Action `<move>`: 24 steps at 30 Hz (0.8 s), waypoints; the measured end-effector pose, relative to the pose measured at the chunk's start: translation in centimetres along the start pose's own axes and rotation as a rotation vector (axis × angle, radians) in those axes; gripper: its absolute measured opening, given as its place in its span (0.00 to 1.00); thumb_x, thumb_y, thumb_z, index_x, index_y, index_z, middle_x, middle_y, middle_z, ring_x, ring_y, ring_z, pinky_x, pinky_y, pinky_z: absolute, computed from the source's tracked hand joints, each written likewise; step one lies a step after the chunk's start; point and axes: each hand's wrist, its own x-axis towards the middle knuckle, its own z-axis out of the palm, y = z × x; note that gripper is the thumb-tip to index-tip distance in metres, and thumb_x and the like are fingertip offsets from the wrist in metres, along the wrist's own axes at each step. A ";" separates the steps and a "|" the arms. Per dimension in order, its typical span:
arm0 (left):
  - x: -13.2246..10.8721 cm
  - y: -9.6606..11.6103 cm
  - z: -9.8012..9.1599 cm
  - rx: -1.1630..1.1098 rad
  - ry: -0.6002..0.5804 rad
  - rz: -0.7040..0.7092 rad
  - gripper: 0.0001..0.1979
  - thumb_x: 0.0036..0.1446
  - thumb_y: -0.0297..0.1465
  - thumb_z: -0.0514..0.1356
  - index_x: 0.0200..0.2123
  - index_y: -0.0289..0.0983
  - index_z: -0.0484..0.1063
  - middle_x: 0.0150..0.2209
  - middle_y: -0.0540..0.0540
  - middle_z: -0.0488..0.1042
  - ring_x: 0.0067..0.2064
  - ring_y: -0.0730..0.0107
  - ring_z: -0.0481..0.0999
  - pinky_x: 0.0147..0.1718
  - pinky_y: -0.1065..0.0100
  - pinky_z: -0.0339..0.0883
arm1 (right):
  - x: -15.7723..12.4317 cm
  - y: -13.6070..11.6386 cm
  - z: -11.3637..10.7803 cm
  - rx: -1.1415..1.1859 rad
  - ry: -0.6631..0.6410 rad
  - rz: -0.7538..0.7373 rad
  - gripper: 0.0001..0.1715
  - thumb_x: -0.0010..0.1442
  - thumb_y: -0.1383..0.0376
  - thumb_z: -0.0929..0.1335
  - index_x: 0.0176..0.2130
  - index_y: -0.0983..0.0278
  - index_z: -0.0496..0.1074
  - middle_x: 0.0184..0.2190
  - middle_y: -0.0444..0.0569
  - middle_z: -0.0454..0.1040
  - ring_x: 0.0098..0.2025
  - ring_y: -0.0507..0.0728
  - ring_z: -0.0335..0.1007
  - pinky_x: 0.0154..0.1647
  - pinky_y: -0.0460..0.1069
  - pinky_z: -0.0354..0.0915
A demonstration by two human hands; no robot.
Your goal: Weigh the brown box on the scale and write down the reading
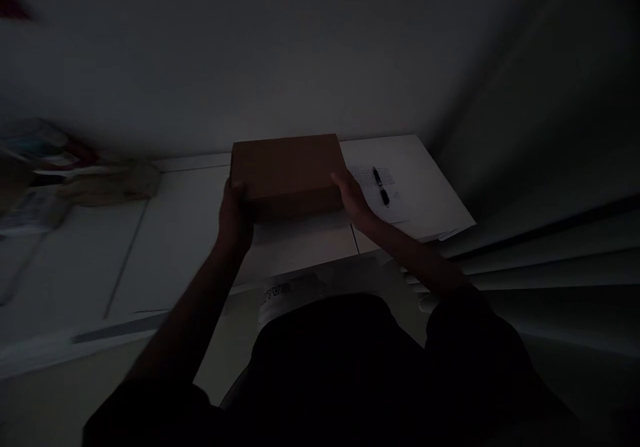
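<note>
Between my two hands is a brown cardboard box (290,170), its top closed, over the white countertop (300,247). Whether the box rests on the surface or is slightly raised I cannot tell in the dim light. My left hand (236,217) grips its left side near the front corner, thumb on top. On the opposite side my right hand (354,197) holds the right edge, thumb also on top. The other fingers of both hands are mostly hidden. To the right of the box, a dark pen (377,177) lies on a printed white sheet (395,202), with its black cap (385,197) beside it.
At the far left of the counter lie a crumpled brown bag (115,184) and blurred packages (45,144). A plain wall (300,54) stands behind the counter. Pale folds of a curtain-like cloth (540,260) hang on the right.
</note>
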 end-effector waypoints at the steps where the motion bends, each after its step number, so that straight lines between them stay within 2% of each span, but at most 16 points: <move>1: 0.0 -0.1 -0.1 -0.004 0.002 -0.012 0.28 0.43 0.43 0.67 0.46 0.34 0.71 0.50 0.41 0.74 0.55 0.54 0.72 0.53 0.62 0.69 | -0.1 0.0 0.0 0.009 -0.002 0.004 0.49 0.54 0.34 0.64 0.60 0.63 0.64 0.63 0.54 0.62 0.65 0.65 0.58 0.66 0.57 0.62; 7: 0.0 -0.5 -0.6 0.000 -0.031 -0.021 0.29 0.45 0.44 0.68 0.47 0.33 0.71 0.52 0.39 0.74 0.53 0.52 0.73 0.54 0.60 0.68 | -0.2 0.2 0.2 0.044 0.002 -0.002 0.47 0.54 0.35 0.65 0.58 0.64 0.66 0.63 0.55 0.63 0.64 0.66 0.59 0.66 0.58 0.60; 13: -0.2 -0.7 -0.8 -0.034 0.012 -0.047 0.25 0.45 0.43 0.68 0.43 0.34 0.72 0.48 0.42 0.75 0.52 0.56 0.73 0.51 0.64 0.69 | -0.2 0.5 0.2 0.033 0.002 0.012 0.52 0.53 0.31 0.68 0.59 0.66 0.67 0.64 0.56 0.61 0.66 0.67 0.57 0.67 0.58 0.60; 18: 0.0 -1.3 -1.1 -0.004 0.046 -0.031 0.26 0.47 0.44 0.67 0.45 0.34 0.72 0.47 0.44 0.75 0.51 0.60 0.72 0.47 0.68 0.68 | 0.0 0.4 -0.1 -0.007 -0.016 -0.035 0.51 0.54 0.31 0.67 0.58 0.67 0.67 0.63 0.57 0.63 0.66 0.66 0.58 0.68 0.57 0.59; 20: 0.1 -1.5 -1.3 0.021 0.039 -0.003 0.25 0.51 0.44 0.65 0.47 0.32 0.72 0.48 0.44 0.74 0.51 0.61 0.72 0.48 0.68 0.67 | 0.0 0.3 -0.2 -0.037 -0.034 -0.035 0.52 0.55 0.30 0.66 0.59 0.66 0.67 0.62 0.57 0.63 0.66 0.65 0.58 0.69 0.57 0.58; 24: 0.0 -1.7 -1.5 0.050 -0.009 0.015 0.26 0.56 0.42 0.64 0.52 0.30 0.70 0.51 0.42 0.73 0.54 0.59 0.71 0.56 0.62 0.64 | 0.0 0.3 -0.5 -0.087 -0.077 0.016 0.62 0.53 0.25 0.63 0.63 0.69 0.63 0.63 0.60 0.61 0.66 0.66 0.58 0.68 0.58 0.59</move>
